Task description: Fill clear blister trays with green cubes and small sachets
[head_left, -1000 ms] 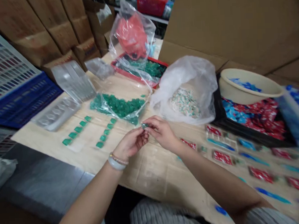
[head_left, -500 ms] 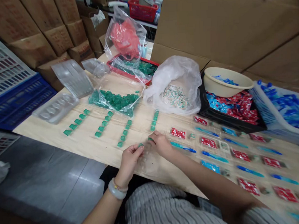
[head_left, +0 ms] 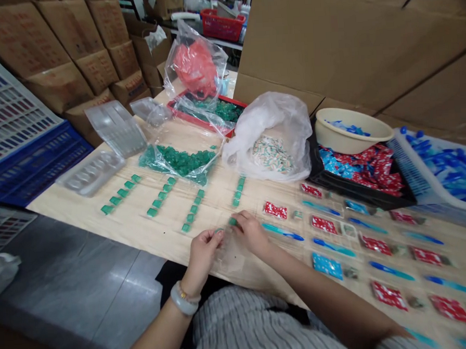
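Observation:
My left hand (head_left: 203,253) is closed, its thumb and finger pinching a small green piece (head_left: 219,230). Close by on the right, my right hand (head_left: 252,234) is closed too, with another green piece (head_left: 233,221) at its fingertips. Clear thin plastic (head_left: 230,254) shows between and below the hands; whether it is a tray or a film I cannot tell. Beyond the hands, several green cubes lie in short rows (head_left: 193,209) on the wooden table (head_left: 174,240). A heap of green cubes (head_left: 181,161) sits in clear plastic behind those rows.
Clear moulded trays (head_left: 90,171) lie at the left. A white plastic bag (head_left: 276,109) of small pieces stands mid-table. At right are red packets (head_left: 324,224), blue pens or brushes (head_left: 333,246), a black tray (head_left: 359,188), a cream bowl (head_left: 356,142) and a white basket (head_left: 433,200).
The view has shifted slightly. Both hands stay almost in place, and the green piece at my right fingertips shows more clearly.

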Tool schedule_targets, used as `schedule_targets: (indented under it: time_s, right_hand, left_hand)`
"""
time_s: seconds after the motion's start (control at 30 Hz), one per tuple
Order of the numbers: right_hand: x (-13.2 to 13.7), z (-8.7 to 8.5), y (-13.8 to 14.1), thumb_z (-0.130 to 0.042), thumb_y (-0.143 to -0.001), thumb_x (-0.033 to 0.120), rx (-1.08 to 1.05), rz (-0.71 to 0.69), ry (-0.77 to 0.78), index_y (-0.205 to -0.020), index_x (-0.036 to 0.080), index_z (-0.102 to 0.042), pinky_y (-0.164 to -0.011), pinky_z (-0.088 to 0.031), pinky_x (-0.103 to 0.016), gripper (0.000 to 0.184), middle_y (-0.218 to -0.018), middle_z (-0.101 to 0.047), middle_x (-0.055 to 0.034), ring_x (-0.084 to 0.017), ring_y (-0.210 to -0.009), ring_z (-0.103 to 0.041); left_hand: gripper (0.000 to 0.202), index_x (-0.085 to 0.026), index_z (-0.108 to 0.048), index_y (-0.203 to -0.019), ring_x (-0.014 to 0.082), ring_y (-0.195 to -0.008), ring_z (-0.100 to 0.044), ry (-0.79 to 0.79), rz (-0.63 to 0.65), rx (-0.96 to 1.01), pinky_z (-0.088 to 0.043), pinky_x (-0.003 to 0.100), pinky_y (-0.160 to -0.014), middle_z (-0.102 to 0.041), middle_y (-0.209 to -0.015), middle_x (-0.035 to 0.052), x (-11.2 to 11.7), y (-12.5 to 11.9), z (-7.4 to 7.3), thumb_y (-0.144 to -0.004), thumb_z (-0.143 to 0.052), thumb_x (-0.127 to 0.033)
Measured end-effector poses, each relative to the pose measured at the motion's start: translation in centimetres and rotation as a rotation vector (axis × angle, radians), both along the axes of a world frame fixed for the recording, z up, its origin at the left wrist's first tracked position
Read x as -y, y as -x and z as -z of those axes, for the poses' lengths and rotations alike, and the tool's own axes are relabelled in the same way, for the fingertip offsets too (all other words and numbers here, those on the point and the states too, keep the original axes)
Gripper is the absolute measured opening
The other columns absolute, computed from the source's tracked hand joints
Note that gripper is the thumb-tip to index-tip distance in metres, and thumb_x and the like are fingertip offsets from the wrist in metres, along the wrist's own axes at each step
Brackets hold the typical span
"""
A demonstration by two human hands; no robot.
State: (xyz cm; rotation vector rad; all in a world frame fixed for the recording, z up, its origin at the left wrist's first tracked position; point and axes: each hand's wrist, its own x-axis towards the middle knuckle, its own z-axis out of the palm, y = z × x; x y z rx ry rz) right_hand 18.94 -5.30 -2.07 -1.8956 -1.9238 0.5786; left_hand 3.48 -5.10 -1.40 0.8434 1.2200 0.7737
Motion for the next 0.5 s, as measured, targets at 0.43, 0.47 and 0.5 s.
schedule_targets:
  time_s: [0.43, 0.47, 0.5]
  right_hand:
    - [2.1, -1.3, -0.2, -0.050, -0.075, 0.015, -0.249, -0.012, -0.064, -0.082, 0.017, -0.057, -0.059, -0.042, -0.024, 0.010, -0.071, -0.055, -0.0023, -0.012, -0.063, -0.052]
    - [2.1, -0.7, 0.0, -0.049, -0.075, 0.014, -0.201, -0.008, -0.045, -0.081, 0.017, -0.057, -0.060, -0.042, -0.025, 0.011, -0.072, -0.055, -0.0030, -0.013, -0.064, -0.053]
    - [2.2, -0.2, 0.3, -0.049, -0.075, 0.014, -0.150, -0.012, -0.026, -0.081, 0.016, -0.057, -0.062, -0.042, -0.026, 0.011, -0.074, -0.056, -0.0038, -0.014, -0.066, -0.053]
  left_hand:
    - [0.025, -0.013, -0.056, -0.080, 0.0133, -0.066, -0.051, -0.220, 0.209, -0.193, -0.041, 0.026, -0.059, -0.056, -0.072, 0.0033, -0.5, 0.5, -0.6, -0.076, -0.047, -0.037]
    - [0.019, -0.014, -0.056, -0.082, 0.0143, -0.071, -0.052, -0.331, 0.253, -0.300, -0.042, 0.027, -0.065, -0.057, -0.076, 0.0038, -0.1, 0.9, -0.2, -0.075, -0.049, -0.030]
    - [0.015, -0.015, -0.056, -0.083, 0.0151, -0.075, -0.052, -0.419, 0.312, -0.381, -0.042, 0.029, -0.070, -0.057, -0.080, 0.0043, 0.2, 1.2, 0.2, -0.073, -0.049, -0.024]
